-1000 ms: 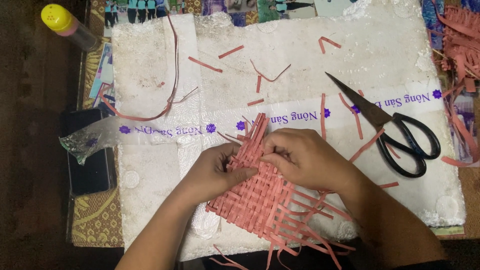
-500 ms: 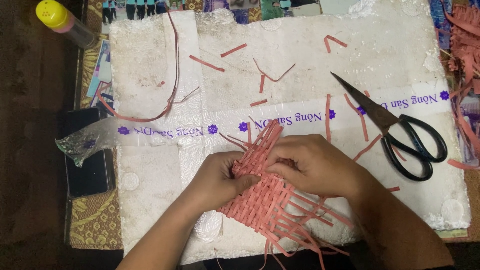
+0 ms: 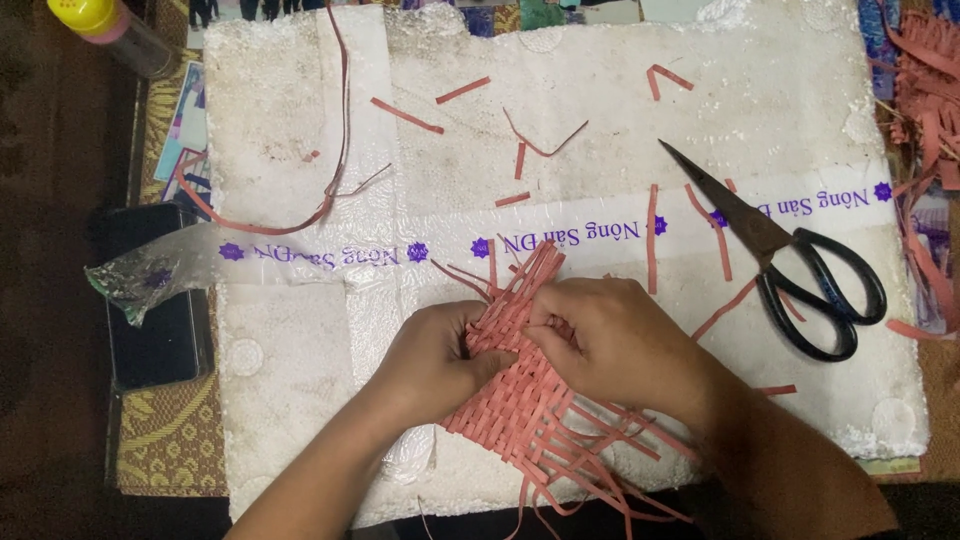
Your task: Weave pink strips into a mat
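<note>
A woven mat of pink paper strips (image 3: pixel 520 400) lies on a white foam board (image 3: pixel 300 330), with loose strip ends fanning out at its top and bottom right. My left hand (image 3: pixel 435 360) pinches the mat's left edge. My right hand (image 3: pixel 610 340) presses down on the mat's upper right part, fingers curled around strips near the top. Both hands meet over the weave and hide its middle.
Black-handled scissors (image 3: pixel 790 265) lie open on the board to the right. Cut pink strips (image 3: pixel 405 115) are scattered over the board; a long one (image 3: pixel 300 215) curls at left. A dark phone (image 3: pixel 155 330), a yellow-capped bottle (image 3: pixel 110 30) and a strip pile (image 3: pixel 925 90) sit around.
The hands and mat have shifted slightly; my fingers have worked along the strips at the mat's top. The view has drifted a little.
</note>
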